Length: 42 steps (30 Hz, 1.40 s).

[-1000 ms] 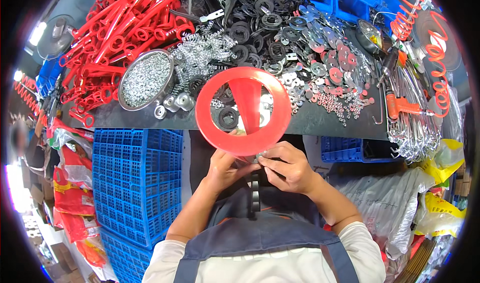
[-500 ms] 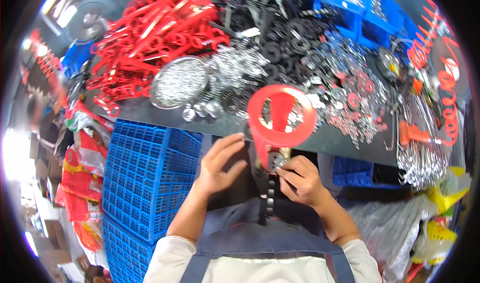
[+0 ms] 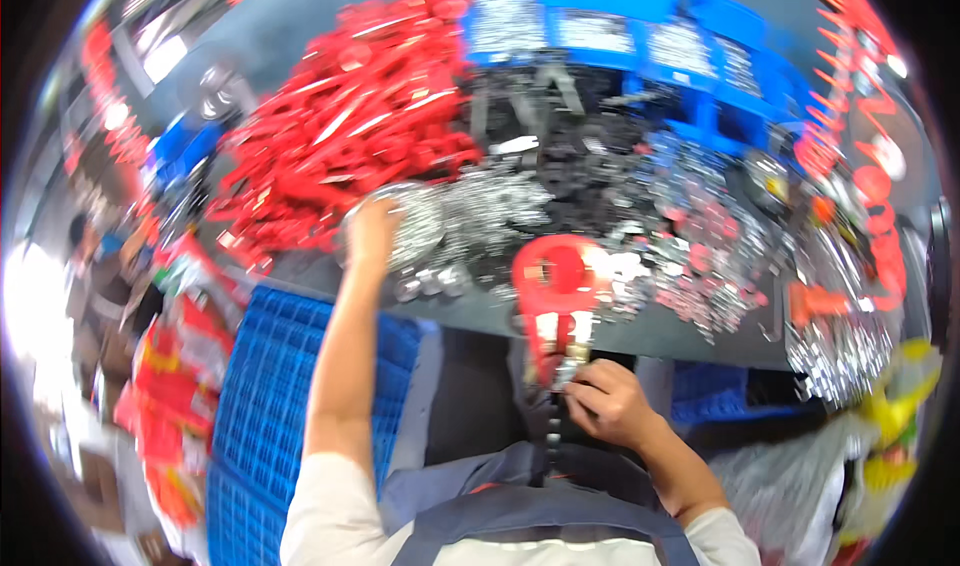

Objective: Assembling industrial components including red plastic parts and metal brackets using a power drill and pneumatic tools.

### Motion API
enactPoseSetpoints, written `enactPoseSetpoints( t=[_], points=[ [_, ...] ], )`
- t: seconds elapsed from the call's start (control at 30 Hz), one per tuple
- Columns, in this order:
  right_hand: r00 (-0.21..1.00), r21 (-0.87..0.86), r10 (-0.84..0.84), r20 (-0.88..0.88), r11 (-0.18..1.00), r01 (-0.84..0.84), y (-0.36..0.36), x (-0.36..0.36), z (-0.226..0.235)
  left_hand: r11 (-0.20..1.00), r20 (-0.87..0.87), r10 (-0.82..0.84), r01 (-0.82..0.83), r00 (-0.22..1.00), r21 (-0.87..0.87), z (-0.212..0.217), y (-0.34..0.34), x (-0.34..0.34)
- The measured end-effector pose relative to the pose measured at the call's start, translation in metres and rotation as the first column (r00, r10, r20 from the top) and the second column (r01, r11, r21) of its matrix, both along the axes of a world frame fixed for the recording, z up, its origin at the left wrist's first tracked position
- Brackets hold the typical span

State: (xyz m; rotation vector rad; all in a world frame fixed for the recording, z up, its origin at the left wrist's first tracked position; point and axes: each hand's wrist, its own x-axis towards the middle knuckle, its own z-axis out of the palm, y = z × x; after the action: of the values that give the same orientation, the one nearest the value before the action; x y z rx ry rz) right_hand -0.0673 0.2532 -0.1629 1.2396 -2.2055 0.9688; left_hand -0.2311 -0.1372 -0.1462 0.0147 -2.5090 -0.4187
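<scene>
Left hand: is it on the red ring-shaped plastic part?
No, the left hand reaches into the small silver metal parts; the right hand holds the red ring-shaped plastic part.

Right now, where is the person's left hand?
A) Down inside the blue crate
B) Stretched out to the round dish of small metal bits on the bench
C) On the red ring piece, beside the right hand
B: the left hand reaches the metal dish, while only the right hand holds the red ring piece.
</scene>
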Motion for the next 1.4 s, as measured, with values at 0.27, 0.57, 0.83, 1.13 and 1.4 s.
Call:
enactPoseSetpoints(
  t=[0.27,0.57,0.83,1.13,1.4],
  points=[
    [0.808,0.159,-0.549,-0.215,0.797,0.583,0.138,-0.051,0.035,0.984,-0.279,0.071,-0.02,0.958,0.179,-0.012,-0.082,-0.013],
    [0.484,0.75,-0.672,-0.56,-0.163,0.642,0.347,-0.11,0.032,-0.481,-0.475,-0.128,0.364,0.871,0.797,-0.04,-0.149,-0.025],
    [0.495,0.782,-0.728,-0.475,-0.092,0.616,0.347,-0.105,0.041,-0.257,-0.498,-0.138,0.455,0.856,0.853,-0.018,-0.09,-0.02],
    [0.571,0.404,-0.713,0.408,0.701,0.587,0.218,-0.005,0.161,-0.668,-0.657,-0.112,0.432,0.746,0.606,0.006,-0.078,0.018],
    [0.043,-0.311,0.309,0.95,0.95,0.032,0.103,0.063,0.14,-0.837,-0.349,-0.343,-0.115,0.872,0.535,0.024,0.066,0.178]
  ],
)
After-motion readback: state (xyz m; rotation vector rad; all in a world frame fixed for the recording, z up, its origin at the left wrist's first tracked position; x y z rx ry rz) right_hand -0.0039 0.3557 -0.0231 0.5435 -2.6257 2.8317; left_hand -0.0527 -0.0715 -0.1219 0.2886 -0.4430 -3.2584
